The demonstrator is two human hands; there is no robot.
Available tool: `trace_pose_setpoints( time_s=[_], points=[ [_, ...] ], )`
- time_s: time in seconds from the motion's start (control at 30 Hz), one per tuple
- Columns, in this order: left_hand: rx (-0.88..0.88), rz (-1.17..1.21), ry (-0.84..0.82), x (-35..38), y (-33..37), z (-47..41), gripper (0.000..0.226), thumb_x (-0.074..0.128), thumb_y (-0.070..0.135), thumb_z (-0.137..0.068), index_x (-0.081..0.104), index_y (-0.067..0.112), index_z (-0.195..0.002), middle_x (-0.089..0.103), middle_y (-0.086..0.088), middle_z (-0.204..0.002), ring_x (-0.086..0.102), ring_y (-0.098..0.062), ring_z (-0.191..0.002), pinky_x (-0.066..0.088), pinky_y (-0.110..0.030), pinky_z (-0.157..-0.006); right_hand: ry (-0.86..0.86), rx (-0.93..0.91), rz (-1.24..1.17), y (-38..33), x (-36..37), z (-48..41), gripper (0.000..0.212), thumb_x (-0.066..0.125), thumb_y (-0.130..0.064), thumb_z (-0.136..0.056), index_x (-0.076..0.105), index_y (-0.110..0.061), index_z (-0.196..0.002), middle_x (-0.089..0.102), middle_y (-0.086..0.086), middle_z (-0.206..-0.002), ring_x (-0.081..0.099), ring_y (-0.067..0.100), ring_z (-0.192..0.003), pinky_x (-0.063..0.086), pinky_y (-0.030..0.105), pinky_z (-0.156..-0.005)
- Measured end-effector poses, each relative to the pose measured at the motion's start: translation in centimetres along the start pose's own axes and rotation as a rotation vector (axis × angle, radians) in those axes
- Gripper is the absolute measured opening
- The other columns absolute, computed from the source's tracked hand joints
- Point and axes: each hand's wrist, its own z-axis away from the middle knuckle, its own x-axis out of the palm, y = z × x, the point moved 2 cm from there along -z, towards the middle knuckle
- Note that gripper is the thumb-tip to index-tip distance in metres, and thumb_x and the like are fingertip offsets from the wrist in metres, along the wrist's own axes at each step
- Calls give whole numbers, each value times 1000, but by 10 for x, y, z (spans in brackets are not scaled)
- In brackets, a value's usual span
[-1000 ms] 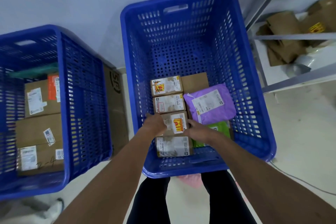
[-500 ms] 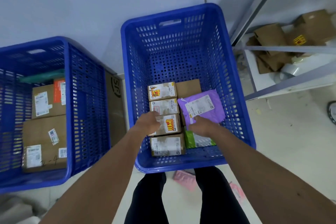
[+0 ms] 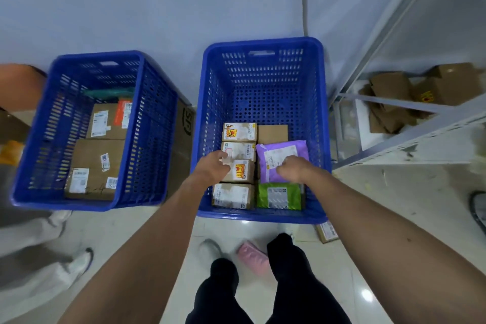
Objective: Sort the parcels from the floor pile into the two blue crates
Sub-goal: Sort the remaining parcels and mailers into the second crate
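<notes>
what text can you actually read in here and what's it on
"SF": on the side of the cardboard box between the left crate and right crate.
Handwriting on the large box in the left crate: too blurred to read.
Shipping labels and stickers on the purple mailer, green mailer and small boxes: too small to read.

We log left hand (image 3: 211,169), right hand (image 3: 293,169) and forearms (image 3: 147,250) bare; plain black trousers (image 3: 297,287) on both legs; one pale grey shoe (image 3: 210,248), blurred, past the left knee.
</notes>
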Motion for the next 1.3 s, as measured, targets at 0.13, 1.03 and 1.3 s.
trace_pose_setpoints(
  time_s=[0.13, 1.03, 1.3],
  points=[
    [-11, -4, 29, -4, -10, 25, 49, 55, 20, -93, 51, 25, -142, 62, -8, -125, 64, -22, -81, 49, -28, -61, 55, -12, 11, 3, 7, 21, 36, 47, -32, -95, 61, -9, -118, 62, 14, -119, 58, 30, -100, 44, 31, -82],
    [110, 96, -1, 122, -214, 225, 26, 60, 28, -93, 68, 19, -116, 69, -9, -116, 64, -25, -104, 52, -33, -91, 238, 66, 157, 95, 267, 219, 38, 35, -29, -100, 64, -6, -108, 65, 18, -109, 61, 36, -103, 48, 39, -86],
    [-7, 102, -51, 220, -251, 177, 21, 56, 26, -93, 72, 23, -108, 71, -5, -110, 64, -22, -93, 52, -27, -87, 194, 119, 66, 164, 330, 160, 34, 40, -24, -99, 64, -6, -114, 63, 15, -119, 59, 36, -112, 45, 35, -92]
  ],
)
